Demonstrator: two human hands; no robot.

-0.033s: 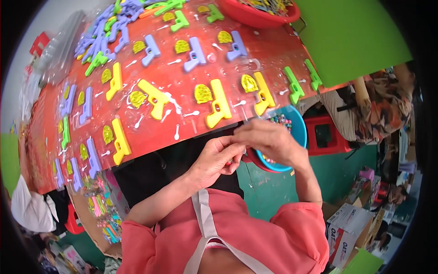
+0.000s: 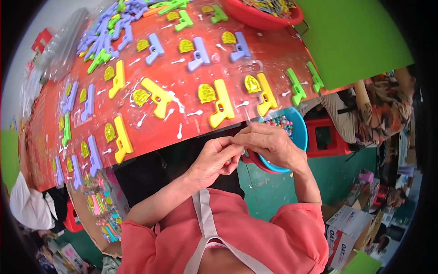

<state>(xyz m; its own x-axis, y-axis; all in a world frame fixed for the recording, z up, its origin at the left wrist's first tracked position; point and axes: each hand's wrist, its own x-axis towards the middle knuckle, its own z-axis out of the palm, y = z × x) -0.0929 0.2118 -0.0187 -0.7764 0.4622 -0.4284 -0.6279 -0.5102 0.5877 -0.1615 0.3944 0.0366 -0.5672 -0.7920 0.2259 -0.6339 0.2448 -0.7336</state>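
In front of my chest, below the table edge, my left hand (image 2: 216, 157) is closed, palm partly up. A tiny reddish bit shows among its curled fingers, too small to name. My right hand (image 2: 270, 145) meets it at the fingertips, thumb and fingers pinched together; whatever they hold is hidden. Just beyond the right hand stands a blue basin (image 2: 299, 132) with many small colourful beads (image 2: 280, 123) in it. Closest on the table are yellow toy guns (image 2: 222, 104), each lying in a clear plastic tray beside a yellow, faceted-looking piece (image 2: 206, 93) and a small white stick-like part (image 2: 195, 113).
Rows of purple and green toy guns cover the red table (image 2: 157, 135), with a loose pile (image 2: 109, 32) at far left. A red bowl (image 2: 260, 17) stands at the back. Right are a green board (image 2: 360, 41), a red stool (image 2: 323, 123) and another person (image 2: 383, 107).
My right hand, blurred by motion before, is now sharp and slightly lower, its fingers against the left fingertips. The table has shifted slightly in view. My left hand has hardly moved.
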